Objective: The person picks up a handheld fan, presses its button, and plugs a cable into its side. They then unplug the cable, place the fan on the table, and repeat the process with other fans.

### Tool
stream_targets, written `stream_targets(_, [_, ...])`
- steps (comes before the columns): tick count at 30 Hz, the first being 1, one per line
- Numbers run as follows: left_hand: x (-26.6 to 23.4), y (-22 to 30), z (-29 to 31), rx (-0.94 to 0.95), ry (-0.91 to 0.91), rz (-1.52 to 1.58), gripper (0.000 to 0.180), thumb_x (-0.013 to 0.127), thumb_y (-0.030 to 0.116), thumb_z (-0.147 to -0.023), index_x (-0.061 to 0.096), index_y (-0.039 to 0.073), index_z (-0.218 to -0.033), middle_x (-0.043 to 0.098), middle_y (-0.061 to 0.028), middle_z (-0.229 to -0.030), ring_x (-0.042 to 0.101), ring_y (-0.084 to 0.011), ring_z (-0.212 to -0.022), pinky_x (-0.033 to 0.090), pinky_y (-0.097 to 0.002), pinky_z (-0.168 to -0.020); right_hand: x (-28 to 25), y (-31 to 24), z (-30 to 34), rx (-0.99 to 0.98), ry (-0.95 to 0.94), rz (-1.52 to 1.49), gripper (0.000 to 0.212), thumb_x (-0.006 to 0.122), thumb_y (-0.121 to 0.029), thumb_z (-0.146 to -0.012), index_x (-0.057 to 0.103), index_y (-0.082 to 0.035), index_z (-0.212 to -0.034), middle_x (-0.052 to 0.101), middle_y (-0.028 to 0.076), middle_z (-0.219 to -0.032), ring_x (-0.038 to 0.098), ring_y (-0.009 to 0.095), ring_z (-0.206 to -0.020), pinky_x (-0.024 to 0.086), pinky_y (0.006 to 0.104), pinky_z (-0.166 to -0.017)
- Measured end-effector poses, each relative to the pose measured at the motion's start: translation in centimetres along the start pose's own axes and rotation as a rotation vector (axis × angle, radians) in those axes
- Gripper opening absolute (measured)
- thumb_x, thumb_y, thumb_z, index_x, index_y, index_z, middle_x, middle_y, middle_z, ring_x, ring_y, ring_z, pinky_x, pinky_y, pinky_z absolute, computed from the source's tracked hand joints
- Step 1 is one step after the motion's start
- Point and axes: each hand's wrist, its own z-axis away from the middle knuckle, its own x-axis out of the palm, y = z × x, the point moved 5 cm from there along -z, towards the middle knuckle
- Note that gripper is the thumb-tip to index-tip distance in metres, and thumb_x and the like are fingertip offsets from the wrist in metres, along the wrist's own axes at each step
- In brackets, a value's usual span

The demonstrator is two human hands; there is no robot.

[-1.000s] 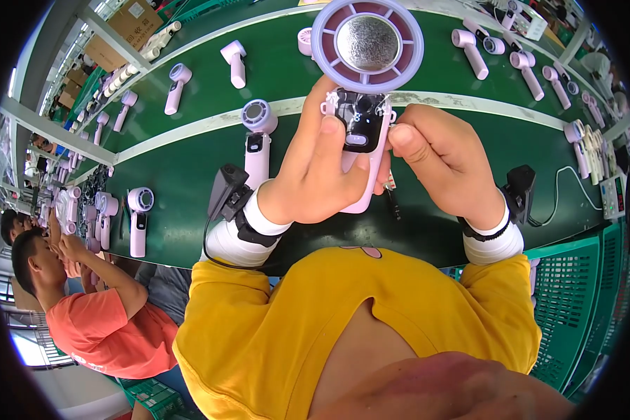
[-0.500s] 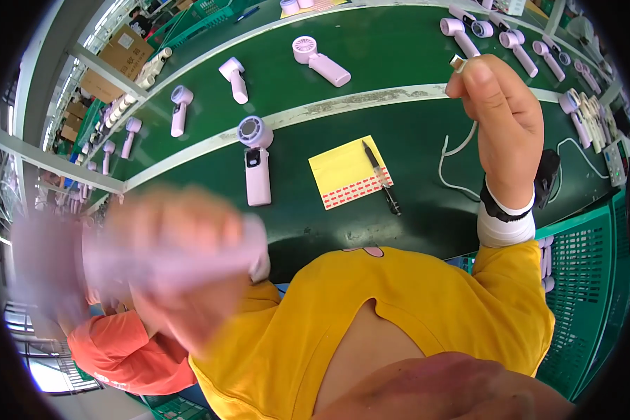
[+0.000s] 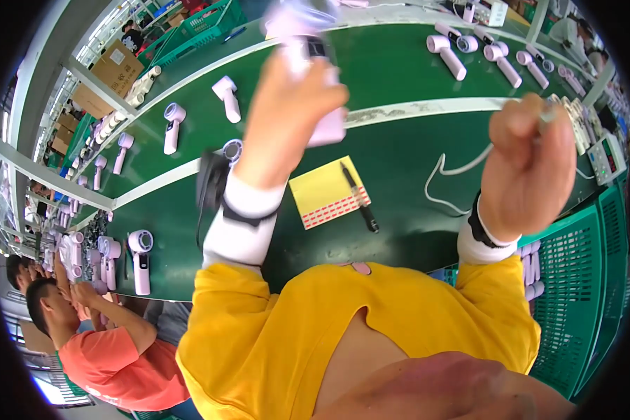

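Roughly twelve o'clock, left hand (image 3: 288,105) curled around round-headed lilac fan (image 3: 315,49), three o'clock, right hand (image 3: 528,171) pinching curved white cable (image 3: 471,166).

You could pass a hand over the table (image 3: 399,178) between the yellow notepad (image 3: 318,185) and, to its right, the white cable (image 3: 462,170) rising to your right hand (image 3: 528,171). A pen (image 3: 360,201) juts past the pad's near edge; your left forearm (image 3: 238,234) blocks its left.
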Motion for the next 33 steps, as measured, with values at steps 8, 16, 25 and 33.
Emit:
stream_targets(8, [4.0, -23.3, -15.9, -0.095, 0.095, -0.474, 0.020, 0.060, 0.005, -0.065, 0.052, -0.006, -0.081, 0.057, -0.0185, -0.082, 0.058, -0.0275, -0.067, 0.047, -0.0326, -0.056, -1.4, -2.3, 0.0, -0.236, -0.012, -0.132, 0.034, 0.041, -0.029, -0.088, 0.048, 0.002, -0.077, 0.046, 0.008, -0.060, 0.034, 0.009, -0.048, 0.024, 0.0233, -0.044])
stream_targets(16, [1.3, -22.7, -15.5, -0.168, 0.329, -1.219, 0.036, 0.060, 0.022, -0.068, 0.049, -0.001, -0.093, 0.050, -0.0186, -0.098, 0.049, -0.0306, -0.095, 0.044, -0.0417, -0.072, -1.6, -1.2, -0.7, -0.210, -0.039, -0.071, 0.037, 0.041, -0.032, -0.088, 0.048, 0.002, -0.076, 0.042, 0.006, -0.057, 0.031, 0.009, -0.047, 0.023, 0.0245, -0.044])
stream_targets(25, [-7.4, -21.1, -9.5, -0.432, 0.531, -1.333, 0.034, 0.060, 0.028, -0.070, 0.054, 0.002, -0.091, 0.052, -0.0159, -0.094, 0.051, -0.0314, -0.092, 0.044, -0.0441, -0.077, -0.1, 0.0, 0.1, -0.158, -0.053, 0.061, 0.032, 0.044, -0.027, -0.086, 0.051, 0.002, -0.078, 0.053, 0.010, -0.067, 0.042, 0.013, -0.054, 0.031, 0.0234, -0.048])
stream_targets(33, [-5.4, -13.7, -4.8, -0.410, -0.135, 0.614, 0.036, 0.050, 0.007, -0.079, 0.037, -0.002, -0.111, 0.055, -0.0136, -0.090, 0.058, -0.0255, -0.076, 0.050, -0.0340, -0.068, 2.3, 0.8, 0.8, -0.108, -0.221, 0.087, 0.026, 0.044, -0.020, -0.086, 0.052, 0.003, -0.078, 0.052, 0.009, -0.069, 0.038, 0.011, -0.056, 0.030, 0.0226, -0.052])
